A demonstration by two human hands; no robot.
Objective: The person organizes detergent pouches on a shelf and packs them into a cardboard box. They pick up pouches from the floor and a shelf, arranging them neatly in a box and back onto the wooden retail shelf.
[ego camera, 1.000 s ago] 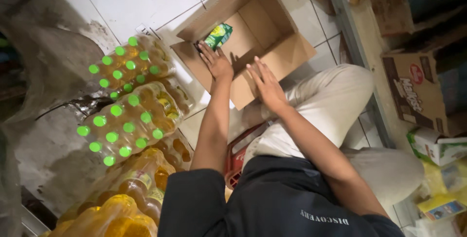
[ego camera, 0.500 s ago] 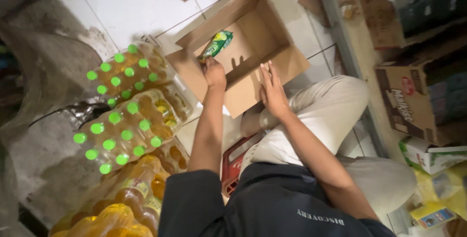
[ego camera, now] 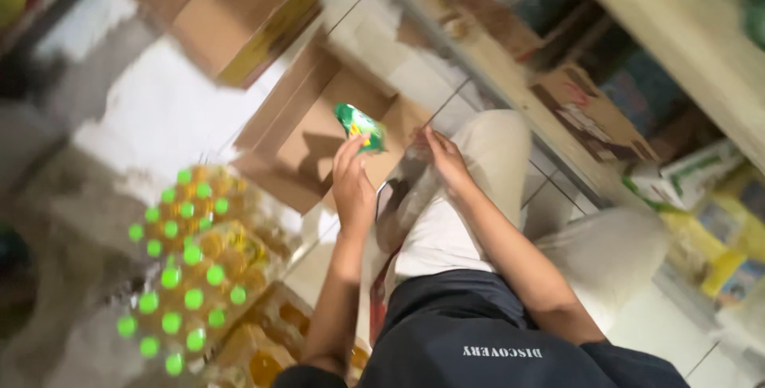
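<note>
My left hand (ego camera: 351, 185) holds a small green and yellow packet (ego camera: 360, 126) by its lower end, lifted above the open cardboard box (ego camera: 296, 149) on the floor. My right hand (ego camera: 446, 162) is just to the right of the packet, above my knee in light trousers (ego camera: 486, 173). Its fingers pinch the top of a clear plastic bag (ego camera: 405, 201) that hangs down between my two hands. The picture is blurred, so the bag's contents cannot be made out.
Shrink-wrapped packs of oil bottles with green caps (ego camera: 190, 264) stand at the left on the white tiled floor (ego camera: 159, 117). A second cardboard box (ego camera: 227, 13) lies further off. Shelves with cartons (ego camera: 586, 113) and packaged goods (ego camera: 701, 189) run along the right.
My left hand has taken the green packet out of the open box and raised it toward my right hand. My right hand has closed on the clear bag. The view has swung.
</note>
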